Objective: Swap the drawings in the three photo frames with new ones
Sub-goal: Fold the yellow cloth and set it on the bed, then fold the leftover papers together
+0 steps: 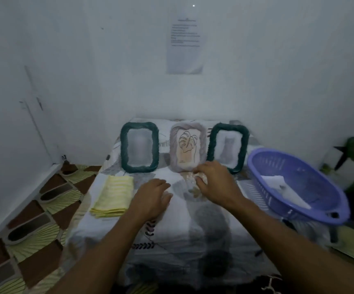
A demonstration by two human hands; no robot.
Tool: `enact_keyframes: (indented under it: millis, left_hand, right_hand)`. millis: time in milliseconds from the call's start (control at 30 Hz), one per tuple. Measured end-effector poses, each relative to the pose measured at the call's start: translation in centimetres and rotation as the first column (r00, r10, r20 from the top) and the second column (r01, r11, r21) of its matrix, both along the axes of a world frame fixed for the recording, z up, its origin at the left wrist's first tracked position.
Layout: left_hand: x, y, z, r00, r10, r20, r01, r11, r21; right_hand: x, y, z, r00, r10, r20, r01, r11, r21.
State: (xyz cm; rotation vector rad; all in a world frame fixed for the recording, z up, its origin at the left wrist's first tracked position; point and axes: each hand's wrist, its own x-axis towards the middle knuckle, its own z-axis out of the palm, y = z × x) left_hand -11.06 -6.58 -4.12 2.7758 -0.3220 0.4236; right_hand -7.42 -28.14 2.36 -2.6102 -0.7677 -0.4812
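Three photo frames stand upright at the back of the cloth-covered table [172, 240]. The left green frame [139, 147] and the right green frame [227, 146] show blurred pictures. Between them, the grey frame [187, 146] holds a leaf line drawing. My left hand [152, 200] lies on the cloth, fingers loosely bent, holding nothing. In front of the grey frame's lower edge, my right hand [215, 181] has its fingers curled over a small pale sheet [193, 184] lying on the table; how it holds the sheet is blurred.
A folded yellow cloth [113, 196] lies left of my left hand. A purple plastic basket [295, 185] with white papers inside sits at the table's right edge. Sandals [50, 194] lie on the patterned floor to the left. The wall rises right behind the frames.
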Motion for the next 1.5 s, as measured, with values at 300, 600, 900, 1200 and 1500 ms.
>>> enact_keyframes:
  millis: [300,600,900,1200,1500]
  left_hand:
    - [3.2,-16.9,-2.1,0.973,-0.013,-0.23,0.017,1.0,0.015]
    - [9.5,-23.8,-1.5,0.922,0.078,-0.38,-0.122,0.988,-0.093]
    - [9.5,-25.6,-2.0,0.98,-0.038,-0.196,-0.044,0.917,-0.398]
    - [8.9,-25.6,0.3,0.918,-0.12,-0.379,-0.252,0.562,-0.788]
    - [7.1,-18.9,2.0,0.916,-0.121,-0.382,-0.35,0.221,-0.91]
  right_hand:
    - [-1.0,-18.4,0.8,0.948,-0.309,-0.07,0.288,0.932,-0.221]
    - [-2.4,-23.3,-2.2,0.97,-0.242,-0.018,0.217,0.899,-0.382]
    - [-1.7,-23.1,-2.6,0.97,-0.241,0.01,0.232,0.918,-0.321]
    - [-1.6,-22.7,-2.3,0.969,-0.246,0.02,0.24,0.921,-0.305]
    - [-2.3,-20.7,-2.4,0.962,-0.268,0.042,0.269,0.921,-0.282]
